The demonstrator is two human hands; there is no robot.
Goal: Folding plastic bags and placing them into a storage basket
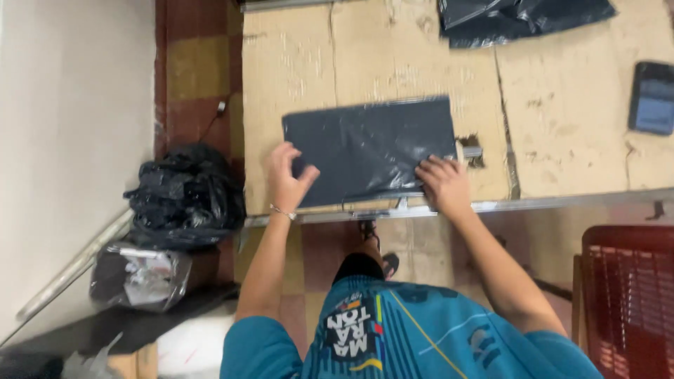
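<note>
- Nearest the camera, a teal printed shirt fills the lower edge, and two bare forearms reach up from it toward the desk.
- Flat on the cardboard-covered desk, close to its near metal edge, lies the dark grey rectangular plastic bag, glossy and faintly creased.
- Left hand sits at the bag's near left corner, fingers spread and thumb out, resting on the plastic rather than clamped on it; a thin bracelet circles that wrist.
- Right hand presses palm-down on the near right corner, fingers splayed flat, gripping nothing.
- As I judge it, the bag is being smoothed or squared on the desk: keeping both palms flat and moving outward from the middle would push creases out without dragging the sheet.
- Thin plastic like this probably slides on cardboard, so one hand should pin while the other strokes.
- A torn hole in the cardboard lies just beside the bag's right edge and could snag it.
- Further out on the desk, a crumpled black plastic sheet lies at the far edge and a dark blue-faced flat device at the right.
- On the floor to the left sits a knotted black rubbish bag, with a clear bag of scraps nearer.
- A red slatted crate stands at the lower right.
</note>
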